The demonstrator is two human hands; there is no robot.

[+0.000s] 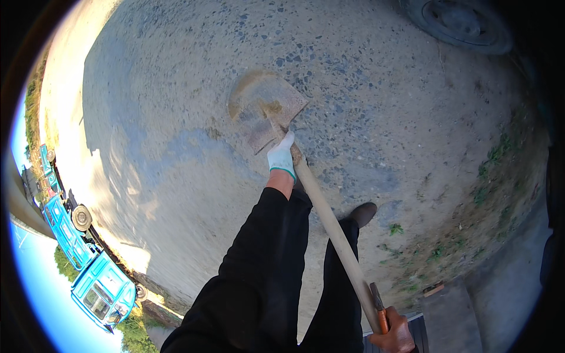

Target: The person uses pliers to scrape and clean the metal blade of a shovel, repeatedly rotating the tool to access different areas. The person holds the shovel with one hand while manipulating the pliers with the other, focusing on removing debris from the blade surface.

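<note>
A shovel slants across the middle, its broad worn blade (285,101) at the far end, caked with dry soil. Its pale wooden shaft (331,219) runs down to the lower right. My left hand (281,155), in a white glove with a green cuff, is closed around the shaft's neck just behind the blade. Bare, my right hand (395,336) is closed at the shaft's near end. It also grips a small tool with an orange handle (383,322) and a short dark metal end, lying along the shaft; its exact kind is unclear.
Gravelly ground (194,106) spreads around me. My shoe (363,214) is right of the shaft. A wheel (462,23) stands at the far right, a blue truck (105,292) at the left. Weeds (435,253) and a concrete slab (453,317) are at the lower right.
</note>
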